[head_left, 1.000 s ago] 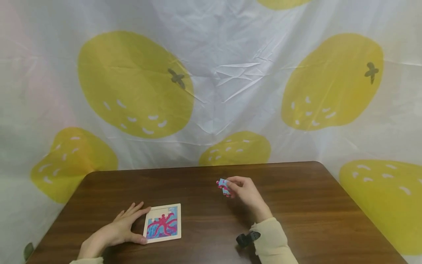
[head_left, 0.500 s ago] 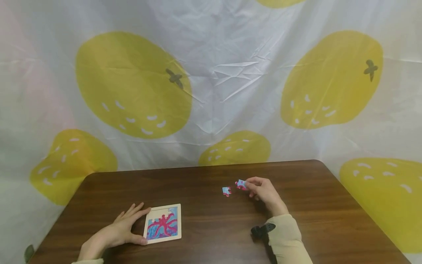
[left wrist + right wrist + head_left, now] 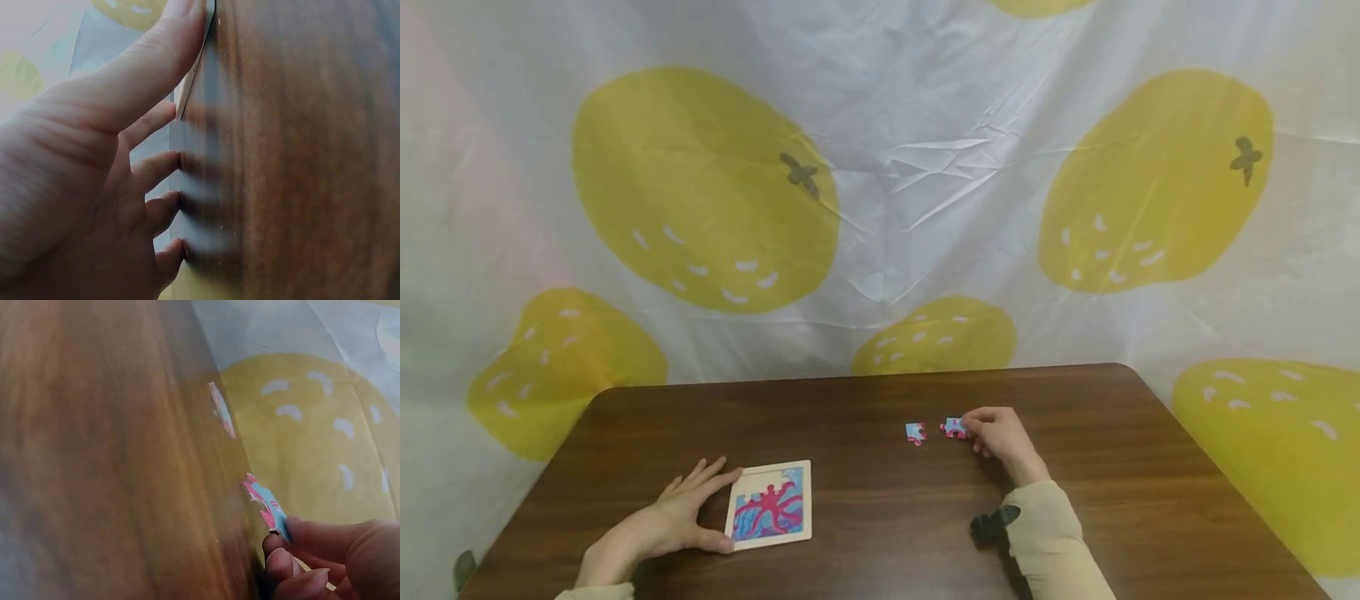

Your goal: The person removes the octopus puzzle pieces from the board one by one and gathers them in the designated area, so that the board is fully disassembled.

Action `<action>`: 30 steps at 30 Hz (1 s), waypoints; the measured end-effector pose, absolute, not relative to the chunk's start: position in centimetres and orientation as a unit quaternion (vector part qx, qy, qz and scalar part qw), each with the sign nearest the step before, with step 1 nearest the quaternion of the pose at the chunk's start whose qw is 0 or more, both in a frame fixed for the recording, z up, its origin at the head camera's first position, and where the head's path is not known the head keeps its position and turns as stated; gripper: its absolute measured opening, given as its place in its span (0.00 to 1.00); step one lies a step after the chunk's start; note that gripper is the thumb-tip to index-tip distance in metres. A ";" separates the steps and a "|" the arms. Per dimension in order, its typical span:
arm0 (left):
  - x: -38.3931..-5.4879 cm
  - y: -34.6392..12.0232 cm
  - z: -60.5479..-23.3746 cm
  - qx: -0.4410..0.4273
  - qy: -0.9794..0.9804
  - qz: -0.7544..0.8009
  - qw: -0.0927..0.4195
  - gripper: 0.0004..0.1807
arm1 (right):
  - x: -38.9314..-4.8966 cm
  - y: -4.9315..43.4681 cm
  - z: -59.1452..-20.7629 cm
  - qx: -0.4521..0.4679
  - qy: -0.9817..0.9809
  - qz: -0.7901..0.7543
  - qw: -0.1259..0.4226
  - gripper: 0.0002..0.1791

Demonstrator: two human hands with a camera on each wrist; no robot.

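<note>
At the left of the head view lies a pale-framed jigsaw puzzle (image 3: 769,507) with a pink octopus on blue; its upper left part shows bare backing. My left hand (image 3: 658,521) touches the frame's left side, thumb at the lower corner and index finger at the upper one, the other fingers spread on the table. My right hand (image 3: 1006,440) pinches a blue and pink puzzle piece (image 3: 955,428) between thumb and fingers, low over the table; whether it touches the wood I cannot tell. Left of it a second puzzle piece (image 3: 915,433) lies flat.
The dark wooden table (image 3: 865,500) has rounded far corners. Behind its far edge hangs a white curtain (image 3: 925,183) printed with big yellow fruit. A black strap (image 3: 992,527) sits at the right wrist.
My right hand has moved right, away from the second piece, which now lies separately on the table. The pinched piece has since come lower and flatter. My left hand and the frame stay put.
</note>
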State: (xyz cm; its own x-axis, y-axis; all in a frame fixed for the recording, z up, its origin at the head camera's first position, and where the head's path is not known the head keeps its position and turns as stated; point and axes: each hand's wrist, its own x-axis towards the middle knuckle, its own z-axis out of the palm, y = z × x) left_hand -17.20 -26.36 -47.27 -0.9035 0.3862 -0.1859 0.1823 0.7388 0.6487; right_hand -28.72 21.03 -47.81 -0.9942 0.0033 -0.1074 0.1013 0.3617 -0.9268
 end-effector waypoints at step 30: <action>-17.6 -26.4 -47.3 0.149 0.917 0.328 0.172 0.56 | -29.0 20.4 -47.4 0.067 0.861 -0.503 0.033 0.10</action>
State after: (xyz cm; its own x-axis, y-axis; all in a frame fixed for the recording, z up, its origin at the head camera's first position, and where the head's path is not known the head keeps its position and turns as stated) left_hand -17.64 -26.37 -47.26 -0.8964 0.3861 -0.2176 0.1606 0.7406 0.6525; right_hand -28.96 20.44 -47.38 -0.9889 0.0822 -0.1241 0.1485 0.4843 -0.8622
